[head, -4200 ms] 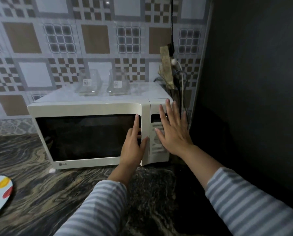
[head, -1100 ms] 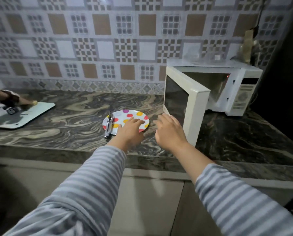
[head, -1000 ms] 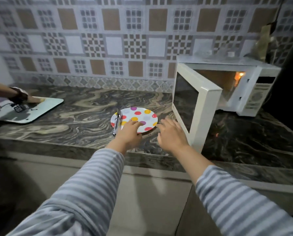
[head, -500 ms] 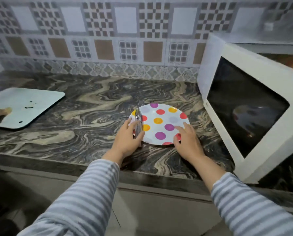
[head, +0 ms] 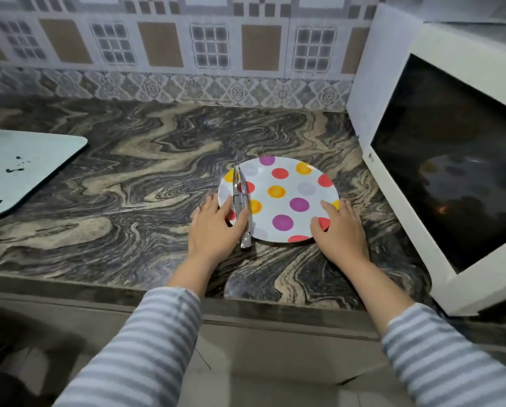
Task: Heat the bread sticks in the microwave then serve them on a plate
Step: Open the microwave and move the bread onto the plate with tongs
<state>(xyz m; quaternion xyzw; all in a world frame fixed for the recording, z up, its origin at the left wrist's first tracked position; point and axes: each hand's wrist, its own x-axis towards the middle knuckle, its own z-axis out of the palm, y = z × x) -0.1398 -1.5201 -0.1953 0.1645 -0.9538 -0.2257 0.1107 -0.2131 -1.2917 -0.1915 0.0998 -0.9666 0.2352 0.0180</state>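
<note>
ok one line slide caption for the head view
Both hands, left hand and right hand, grasp the polka-dot plate bearing tongs beside the open microwave door.

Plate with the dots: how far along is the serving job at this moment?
Microwave door stands open. In hand: left hand and right hand grasp the plate rim, metal tongs lying across it. Left: no bread sticks on the plate yet; serving remains.
</note>
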